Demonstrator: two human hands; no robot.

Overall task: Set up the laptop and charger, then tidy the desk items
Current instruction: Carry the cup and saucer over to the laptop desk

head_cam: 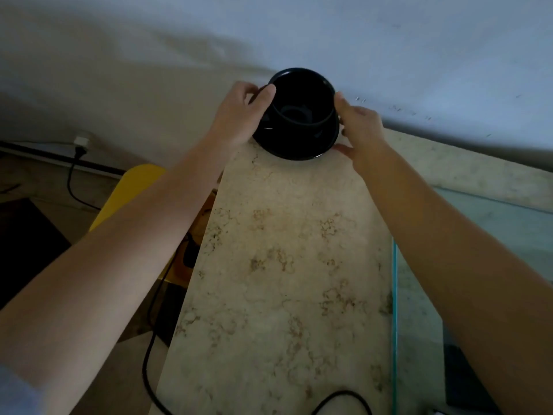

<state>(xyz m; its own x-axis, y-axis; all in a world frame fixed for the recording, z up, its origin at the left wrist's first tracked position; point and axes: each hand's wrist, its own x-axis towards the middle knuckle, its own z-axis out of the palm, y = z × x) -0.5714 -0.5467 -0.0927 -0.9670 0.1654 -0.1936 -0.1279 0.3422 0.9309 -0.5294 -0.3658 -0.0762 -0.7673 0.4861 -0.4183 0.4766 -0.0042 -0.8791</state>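
Note:
A black round pot [302, 106] stands in a black saucer [296, 145] at the far end of a beige marble top [281, 265], close to the wall. My left hand [239, 115] grips the pot's left rim and side. My right hand [362, 127] touches the right side of the pot and the saucer's edge, thumb low by the saucer. A black cable [341, 399] loops over the near edge of the marble and runs down the left side. No laptop is visible.
A glass panel [478, 265] adjoins the marble on the right. To the left, below, are a yellow chair [131, 193], a wall plug with a black cord [79, 145] and a dark object on the floor [27, 244].

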